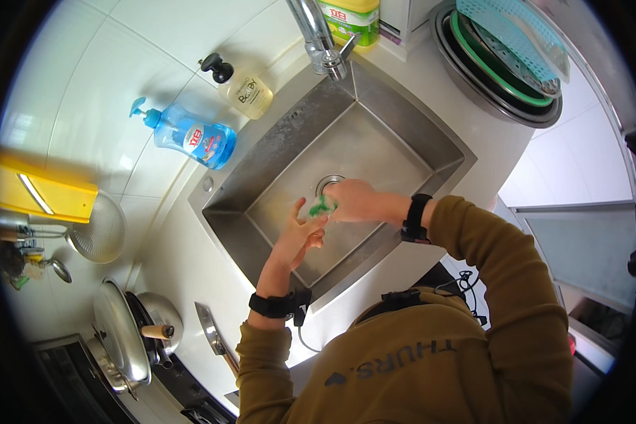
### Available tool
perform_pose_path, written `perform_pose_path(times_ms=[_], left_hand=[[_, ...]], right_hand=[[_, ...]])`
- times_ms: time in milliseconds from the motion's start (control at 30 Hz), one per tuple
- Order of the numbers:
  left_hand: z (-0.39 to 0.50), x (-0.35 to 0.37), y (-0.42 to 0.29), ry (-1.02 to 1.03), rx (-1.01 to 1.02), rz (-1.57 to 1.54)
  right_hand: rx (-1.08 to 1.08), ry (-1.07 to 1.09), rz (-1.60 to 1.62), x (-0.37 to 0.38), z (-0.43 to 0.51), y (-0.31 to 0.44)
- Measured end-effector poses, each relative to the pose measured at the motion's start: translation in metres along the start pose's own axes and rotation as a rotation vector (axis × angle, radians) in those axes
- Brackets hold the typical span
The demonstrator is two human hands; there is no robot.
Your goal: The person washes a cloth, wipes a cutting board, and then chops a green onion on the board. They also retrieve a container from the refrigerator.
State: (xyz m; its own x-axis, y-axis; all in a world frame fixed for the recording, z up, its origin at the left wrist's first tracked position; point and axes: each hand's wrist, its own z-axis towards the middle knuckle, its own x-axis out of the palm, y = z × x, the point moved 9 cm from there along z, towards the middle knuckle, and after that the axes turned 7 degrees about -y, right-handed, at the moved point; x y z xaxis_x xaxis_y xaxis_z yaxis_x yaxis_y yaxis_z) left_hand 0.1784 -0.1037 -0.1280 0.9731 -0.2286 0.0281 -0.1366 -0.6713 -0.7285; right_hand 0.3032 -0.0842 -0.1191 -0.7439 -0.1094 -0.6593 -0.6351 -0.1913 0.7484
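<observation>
Over the stainless steel sink (392,143), both hands meet around a small clear and green object (323,206). It looks like a see-through vessel with green material in or on it, but the fingers cover too much to tell. My left hand (301,236) has it between a raised index finger and the thumb, with the other fingers curled below. From the right side, my right hand (356,201) grips the same object, its fingertips partly hidden. Just behind the hands is the round drain (330,183) in the sink floor.
A chrome faucet (318,37) rises at the sink's back corner. A blue pump bottle (193,135) and a clear pump bottle (246,93) stand along the left rim. A cleaver (211,328) lies on the counter near my left forearm. Stacked basins (498,69) stand at right.
</observation>
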Motion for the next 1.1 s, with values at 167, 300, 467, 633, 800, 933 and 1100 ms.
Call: perform_pose_path(times_ms=[167, 300, 467, 633, 800, 933, 1100], left_hand=[[-0.076, 0.027, -0.061, -0.268, 1.228, 1.094], [-0.097, 0.052, -0.063, -0.149, 1.585, 1.251], [-0.105, 0.05, -0.082, -0.072, 1.703, 1.238], [-0.108, 0.05, -0.093, -0.186, 1.671, 1.297], [-0.082, 0.05, -0.08, -0.209, 1.357, 1.522], [-0.05, 0.044, -0.064, -0.271, 1.105, 1.51], [-0.015, 0.043, -0.056, -0.251, 0.906, 1.289]], right_hand=[[0.759, 0.307, 0.854, 0.017, -0.033, -0.03], [0.802, 0.808, 1.167, 0.038, -0.058, 0.037], [0.712, 1.328, 1.223, 0.03, -0.085, 0.093], [0.639, 1.101, 0.868, 0.014, -0.064, 0.083], [0.517, 0.794, 0.403, 0.007, -0.042, 0.057], [0.129, 0.462, 0.079, 0.002, -0.014, 0.052], [0.065, 0.388, -0.211, 0.008, 0.001, 0.022]])
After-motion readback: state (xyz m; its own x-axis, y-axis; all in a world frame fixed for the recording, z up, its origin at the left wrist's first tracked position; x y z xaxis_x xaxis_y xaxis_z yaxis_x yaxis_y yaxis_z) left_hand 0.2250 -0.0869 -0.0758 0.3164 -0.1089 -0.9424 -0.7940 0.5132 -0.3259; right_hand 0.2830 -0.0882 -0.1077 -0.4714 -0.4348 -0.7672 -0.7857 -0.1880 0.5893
